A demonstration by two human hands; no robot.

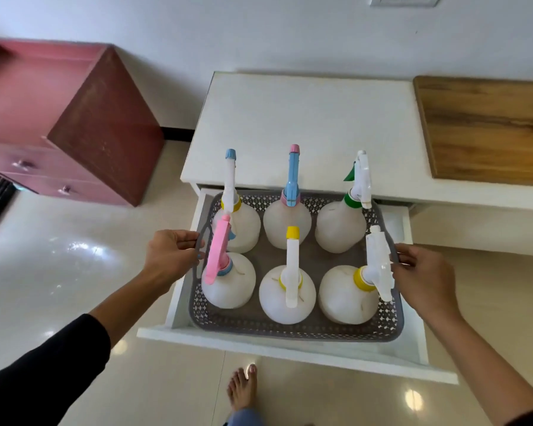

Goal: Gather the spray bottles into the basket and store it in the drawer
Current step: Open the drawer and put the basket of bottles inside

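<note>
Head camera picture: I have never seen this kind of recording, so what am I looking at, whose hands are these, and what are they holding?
The one picture comes from a camera worn on a person's head, looking forward and down. No machine is involved: both are bare hands. The left hand and the right hand each grip an end handle of a grey basket. Six white spray bottles stand upright in it, in two rows of three. The basket sits inside an open white drawer of a low white cabinet. A wooden board lies to the right, a red cabinet stands at left, and a bare foot shows below.
</note>
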